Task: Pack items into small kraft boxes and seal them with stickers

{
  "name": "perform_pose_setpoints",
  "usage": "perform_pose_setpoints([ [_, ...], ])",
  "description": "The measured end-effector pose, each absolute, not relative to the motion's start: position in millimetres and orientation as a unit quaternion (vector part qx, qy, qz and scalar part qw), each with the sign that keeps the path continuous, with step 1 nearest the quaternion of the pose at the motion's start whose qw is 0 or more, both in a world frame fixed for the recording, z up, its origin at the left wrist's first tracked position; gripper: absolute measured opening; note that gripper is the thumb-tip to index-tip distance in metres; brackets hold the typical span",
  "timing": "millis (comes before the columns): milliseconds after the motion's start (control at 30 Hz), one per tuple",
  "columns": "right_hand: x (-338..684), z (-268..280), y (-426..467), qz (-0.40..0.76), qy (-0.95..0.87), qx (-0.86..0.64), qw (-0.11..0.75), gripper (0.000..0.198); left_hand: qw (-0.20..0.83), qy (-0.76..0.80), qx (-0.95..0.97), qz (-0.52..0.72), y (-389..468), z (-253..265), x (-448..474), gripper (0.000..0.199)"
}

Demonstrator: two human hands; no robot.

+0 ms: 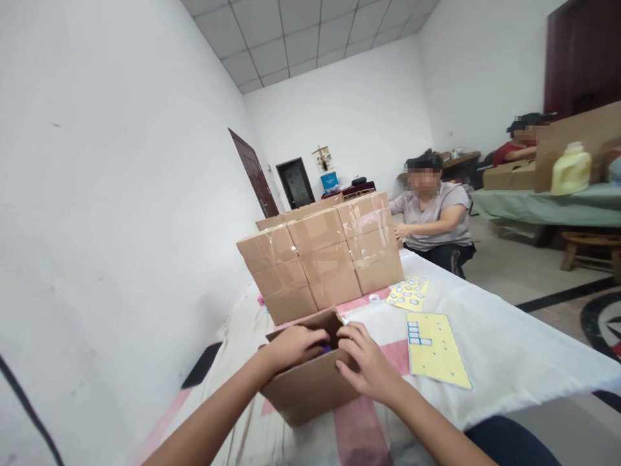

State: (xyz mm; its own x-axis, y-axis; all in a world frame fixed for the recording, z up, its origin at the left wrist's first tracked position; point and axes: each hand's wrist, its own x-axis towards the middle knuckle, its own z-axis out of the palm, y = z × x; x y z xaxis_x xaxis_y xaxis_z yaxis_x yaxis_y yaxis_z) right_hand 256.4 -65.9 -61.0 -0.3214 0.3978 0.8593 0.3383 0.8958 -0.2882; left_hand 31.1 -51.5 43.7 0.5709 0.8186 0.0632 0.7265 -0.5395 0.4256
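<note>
From my end, a taped stack (pixel 327 259), three boxes across and three high, fills the middle of the desk (pixel 524 346) and screens off most of the cardboard (pixel 303 211) behind it. A person (pixel 439 217) in a grey shirt is low down past the right edge, one hand beside the stack. On the desk, a roll (pixel 374 298) lies just before the stack's right corner; a far sheet (pixel 407 292) and a near sheet (pixel 436 349), both yellow with blue marks, lie between it and the right edge. A black slab (pixel 201 366) is at the left edge, by the wall (pixel 121 162). Well beyond the right edge, a pale yellow jug (pixel 572 169) stands on a green cloth (pixel 543 208). The box (pixel 313 391) sits between the stack and the near edge: plain brown, open-topped, set at a slant, something purple (pixel 326 349) showing inside. My left grip (pixel 295 346) reaches into it, fingers bent; I cannot tell whether they pinch anything. My right grip (pixel 366 364) is at the right rim, fingers curled, something white near the tips; whether it pinches, I cannot tell either.
</note>
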Motion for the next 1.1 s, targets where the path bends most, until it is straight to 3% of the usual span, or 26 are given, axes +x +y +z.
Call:
perform_pose_setpoints([
  [100,256.5,-65.7,-62.1,0.039,-0.804,-0.216,0.552,0.029,0.127,0.501,0.822,0.237,-79.2,37.6,-13.4,0.031],
  [200,254.0,-73.7,-56.3,0.083,-0.8,-0.221,0.552,0.048,0.044,0.541,0.697,0.468,-109.9,-1.5,-55.0,0.043],
  [267,250.9,-80.9,-52.7,0.125,-0.797,-0.241,0.54,0.06,0.074,0.512,0.69,0.506,-124.7,-34.3,-65.7,0.059],
  [333,247.7,-88.0,-50.1,0.155,-0.791,-0.273,0.525,0.065,0.137,0.483,0.725,0.472,-131.4,-59.3,-62.5,0.066],
  [467,243.1,-93.5,-48.2,0.176,-0.774,-0.308,0.525,0.061,0.178,0.497,0.727,0.44,-124.3,-70.2,-45.7,0.051],
  [600,239.6,-87.8,-46.5,0.196,-0.746,-0.308,0.557,0.05,0.04,0.534,0.729,0.426,-109.1,-54.9,-44.2,0.044],
  [700,235.9,-86.5,-42.9,0.212,-0.731,-0.342,0.551,0.067,-0.086,0.569,0.752,0.323,-101.9,-44.5,-44.6,0.057],
  [800,233.0,-89.6,-39.3,0.268,-0.736,-0.335,0.523,0.079,-0.134,0.584,0.765,0.237,-99.5,-37.8,-41.7,0.07],
  [867,232.4,-91.8,-38.3,0.299,-0.725,-0.324,0.529,0.079,-0.148,0.577,0.772,0.221,-100.3,-36.4,-40.4,0.065],
  [933,233.0,-93.3,-38.0,0.293,-0.721,-0.317,0.542,0.07,-0.145,0.551,0.795,0.207,-102.4,-37.5,-40.0,0.047],
  [1000,234.2,-94.1,-37.6,0.26,-0.738,-0.309,0.54,0.049,-0.13,0.524,0.821,0.187,-104.9,-40.3,-38.9,0.038],
  [1100,235.9,-94.5,-36.8,0.213,-0.769,-0.299,0.524,0.027,-0.143,0.512,0.83,0.17,-108.1,-45.9,-33.4,0.045],
])
